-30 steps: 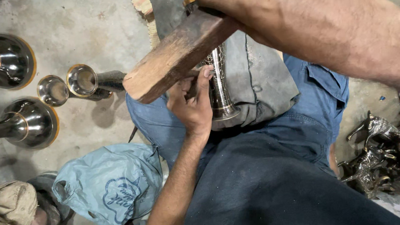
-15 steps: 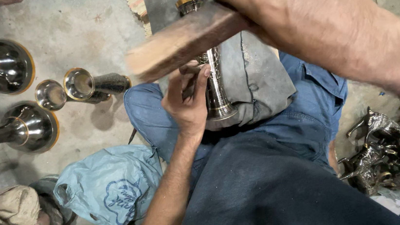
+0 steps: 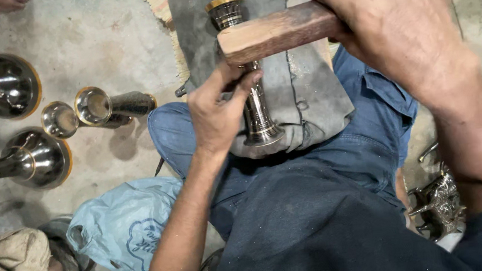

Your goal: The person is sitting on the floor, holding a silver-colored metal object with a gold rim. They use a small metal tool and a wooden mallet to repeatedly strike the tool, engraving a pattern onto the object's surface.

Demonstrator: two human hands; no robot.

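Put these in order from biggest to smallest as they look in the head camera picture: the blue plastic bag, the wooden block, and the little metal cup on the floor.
1. Blue plastic bag, largest.
2. Wooden block, though it is nearer the camera, so it may look bigger than it is.
3. Little metal cup, smallest.

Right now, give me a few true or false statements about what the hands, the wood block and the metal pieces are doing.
1. The right hand grips a wood block. True.
2. The left hand rests on the blue bag. False: it holds the metal stem on the grey pad; the blue bag lies on the floor beside the leg.
3. The stem has a gold-coloured rim at its far end. True.
4. The block lies on the floor. False: it is held over the upper part of the stem.
5. Shiny metal cups lie on the floor to the left. True.
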